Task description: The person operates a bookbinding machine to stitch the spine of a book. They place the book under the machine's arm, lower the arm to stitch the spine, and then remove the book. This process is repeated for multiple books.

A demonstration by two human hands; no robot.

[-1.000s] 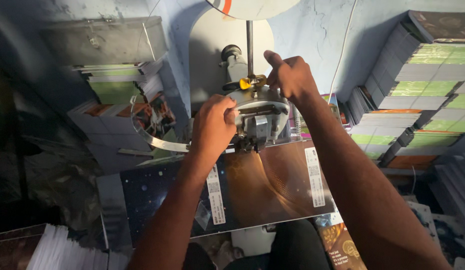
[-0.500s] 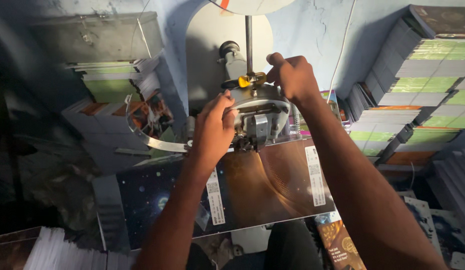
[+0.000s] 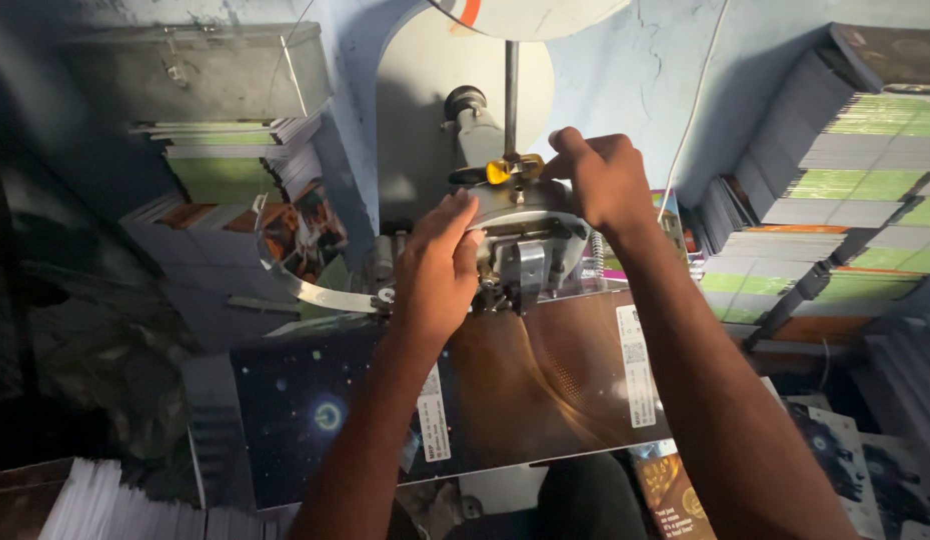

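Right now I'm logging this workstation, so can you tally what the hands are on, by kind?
Hands: 2, left hand and right hand
Metal machine head: 1
Yellow wing nut: 1
Glossy printed cover sheet: 1
Total: 5

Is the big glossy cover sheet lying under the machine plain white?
No, the cover sheet under the machine head is dark with a starry space picture.

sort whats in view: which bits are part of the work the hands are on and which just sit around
In hand: left hand, right hand, machine head, yellow wing nut, open cover sheet.
Lying about: book stacks right, book stacks left, white paper pile.
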